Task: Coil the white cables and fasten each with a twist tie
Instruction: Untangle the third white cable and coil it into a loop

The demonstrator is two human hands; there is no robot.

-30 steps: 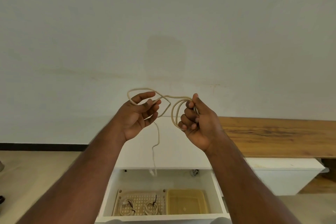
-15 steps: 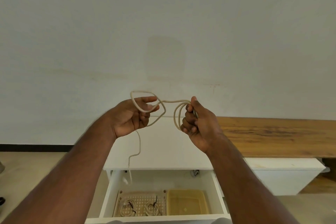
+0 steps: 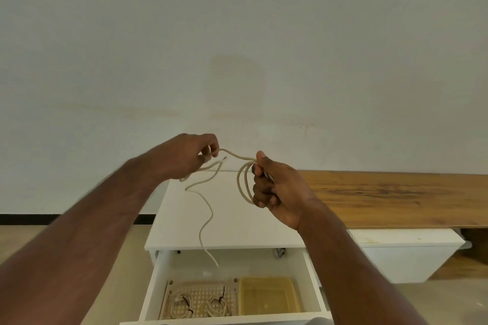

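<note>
I hold one white cable [image 3: 241,184] in the air above a white cabinet. My right hand [image 3: 274,187] grips a small coil of several loops. A short stretch of cable runs left from the coil to my left hand [image 3: 194,155], which pinches it with curled fingers, knuckles up. Below my left hand the loose tail [image 3: 204,221] hangs in a wavy line down toward the open drawer. Two coiled white cables [image 3: 182,307] [image 3: 217,306], each fastened with a dark twist tie, lie in a perforated tray [image 3: 200,288] in the drawer.
The white drawer [image 3: 313,280] stands pulled out below the white cabinet top [image 3: 237,229]. A yellowish plastic bin [image 3: 266,295] sits right of the perforated tray. A wooden bench top [image 3: 396,198] runs to the right along the plain wall.
My left hand has turned palm down and moved right toward the coil, and its open loop has collapsed. The hanging tail has swung right. My right hand has kept its grip on the coil.
</note>
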